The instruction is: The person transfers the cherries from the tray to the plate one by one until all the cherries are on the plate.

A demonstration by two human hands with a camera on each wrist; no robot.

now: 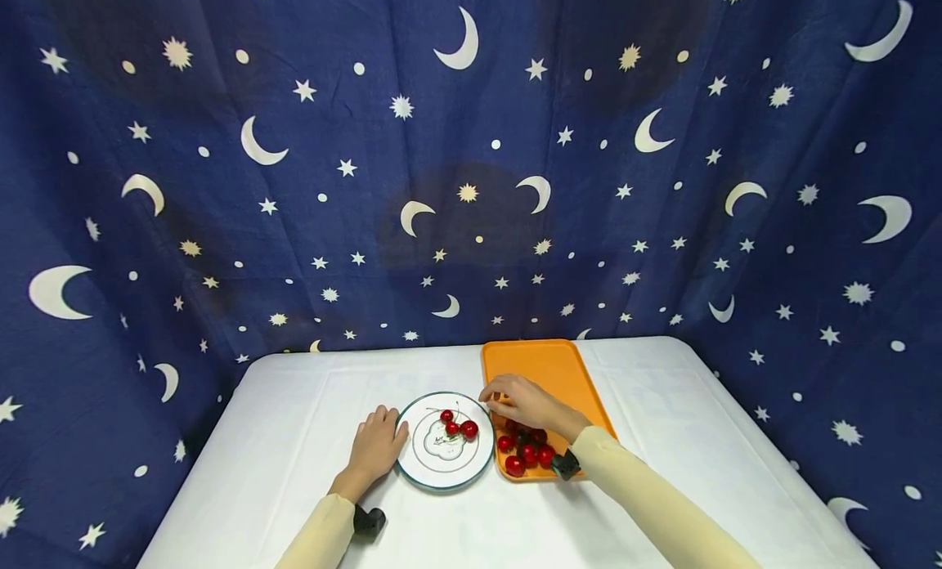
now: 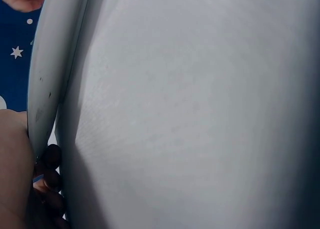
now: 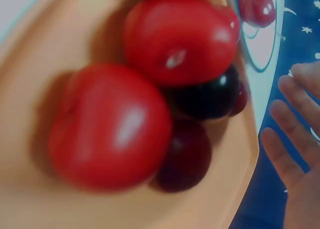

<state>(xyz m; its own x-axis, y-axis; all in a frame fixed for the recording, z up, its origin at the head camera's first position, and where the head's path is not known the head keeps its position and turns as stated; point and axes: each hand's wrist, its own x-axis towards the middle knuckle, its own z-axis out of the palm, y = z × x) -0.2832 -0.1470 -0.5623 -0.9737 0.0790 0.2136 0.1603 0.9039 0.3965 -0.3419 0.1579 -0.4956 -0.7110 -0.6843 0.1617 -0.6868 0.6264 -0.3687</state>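
Cherries (image 1: 528, 454) lie bunched at the near end of the tray (image 1: 540, 371). Three more sit on the plate (image 1: 436, 476), whose rim the left hand (image 1: 377, 445) grips. The right hand (image 1: 524, 400) hovers over the tray's left edge, fingers loosely bent, holding nothing. A starry curtain (image 1: 508, 95) hangs behind.

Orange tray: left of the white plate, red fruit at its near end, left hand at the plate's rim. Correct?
Not quite. The orange tray is to the right of the white plate, as the head view shows. The rest holds: red fruit at the tray's near end, left hand at the plate's rim.
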